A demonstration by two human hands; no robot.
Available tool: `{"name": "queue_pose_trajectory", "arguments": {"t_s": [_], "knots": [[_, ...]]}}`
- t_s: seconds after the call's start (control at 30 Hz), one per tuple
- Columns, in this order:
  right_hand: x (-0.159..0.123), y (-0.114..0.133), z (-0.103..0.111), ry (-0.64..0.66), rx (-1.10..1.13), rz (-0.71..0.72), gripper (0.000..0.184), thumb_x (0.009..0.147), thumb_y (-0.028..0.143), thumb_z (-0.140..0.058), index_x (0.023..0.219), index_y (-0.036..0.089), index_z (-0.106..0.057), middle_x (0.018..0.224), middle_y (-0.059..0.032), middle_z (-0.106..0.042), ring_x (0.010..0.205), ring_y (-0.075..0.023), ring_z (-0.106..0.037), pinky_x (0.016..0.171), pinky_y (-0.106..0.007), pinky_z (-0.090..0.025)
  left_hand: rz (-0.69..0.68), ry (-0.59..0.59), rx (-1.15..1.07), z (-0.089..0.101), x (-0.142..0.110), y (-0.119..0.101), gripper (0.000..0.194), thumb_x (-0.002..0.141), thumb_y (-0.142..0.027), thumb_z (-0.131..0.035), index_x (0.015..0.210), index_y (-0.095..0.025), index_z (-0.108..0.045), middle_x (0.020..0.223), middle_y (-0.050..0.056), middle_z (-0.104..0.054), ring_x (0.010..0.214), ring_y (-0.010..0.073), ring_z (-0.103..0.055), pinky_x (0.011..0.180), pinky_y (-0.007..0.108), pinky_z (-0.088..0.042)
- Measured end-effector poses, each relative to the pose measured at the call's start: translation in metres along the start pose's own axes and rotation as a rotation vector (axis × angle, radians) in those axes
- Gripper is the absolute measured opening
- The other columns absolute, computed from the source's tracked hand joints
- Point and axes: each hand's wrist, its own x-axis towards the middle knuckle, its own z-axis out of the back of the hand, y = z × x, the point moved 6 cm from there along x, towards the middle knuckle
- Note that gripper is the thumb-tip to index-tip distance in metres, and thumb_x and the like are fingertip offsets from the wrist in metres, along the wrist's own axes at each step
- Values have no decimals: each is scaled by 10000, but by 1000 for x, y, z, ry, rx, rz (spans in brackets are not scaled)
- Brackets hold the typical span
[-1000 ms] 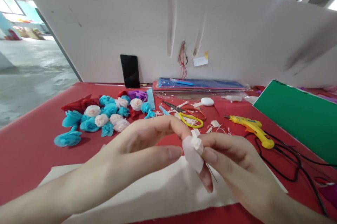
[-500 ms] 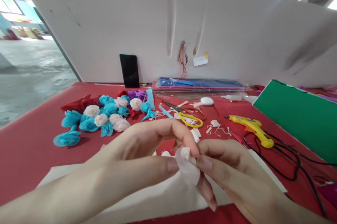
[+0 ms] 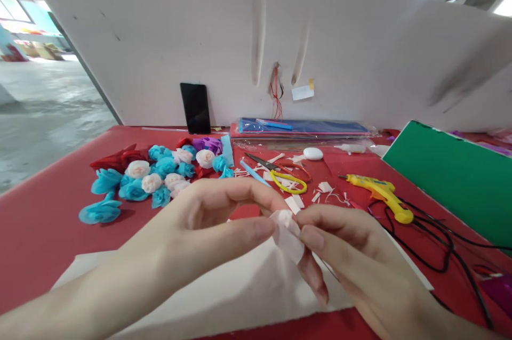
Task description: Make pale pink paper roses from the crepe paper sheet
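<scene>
White sheet spread below both hands. Left hand: half-curled, thumb tip at a petal's edge; its grip cannot be told. Right hand: thumb and forefinger pinched on the pale paper flower, which is between the hands, above the sheet. Beyond: yellow glue gun, scissors, clustered coloured flowers; farthest, dark phone, propped upright.
</scene>
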Motion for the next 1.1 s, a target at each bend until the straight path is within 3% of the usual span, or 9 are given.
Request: {"name": "queue_pose_trajectory", "arguments": {"t_s": [0.1, 0.43, 0.73, 0.97, 1.1], "knots": [[0, 1, 1, -12, -49, 6, 226, 913, 339, -603, 760, 174, -625, 581, 47, -501, 507, -58, -434, 506, -180, -389, -22, -51, 83, 3, -1, 0, 82, 879, -309, -657, 876, -250, -713, 773, -58, -740, 774, 116, -683, 706, 157, -515], [1, -3, -2, 35, 14, -38, 204, 909, 314, -618, 767, 168, -630, 597, 42, -507, 524, -42, -449, 498, -133, -390, 23, -89, 62, 7, 3, 6, 127, 850, -350, -668, 801, -239, -705, 732, -69, -731, 716, 120, -671, 673, 167, -514], [-2, -9, -4, 76, 108, -100, 232, 891, 335, -637, 745, 155, -629, 581, 43, -512, 476, -31, -442, 449, -123, -367, 49, -8, -73, -2, 5, 6, 113, 860, -237, -629, 757, -212, -668, 683, -74, -700, 678, 98, -648, 642, 149, -487], [0, -11, -5, 92, 138, -96, 236, 891, 329, -641, 741, 148, -643, 580, 36, -517, 498, -34, -459, 455, -120, -373, 37, -98, 12, 5, 2, 13, 195, 842, -393, -620, 805, -205, -655, 651, -13, -671, 751, 211, -664, 701, 289, -508], [0, -10, -4, 90, 132, -108, 252, 882, 352, -653, 736, 147, -648, 573, 34, -522, 486, -32, -458, 450, -123, -367, -8, -121, 46, 5, 1, 8, 212, 860, -397, -585, 803, -200, -641, 660, -2, -671, 811, 238, -674, 735, 320, -516]]}}
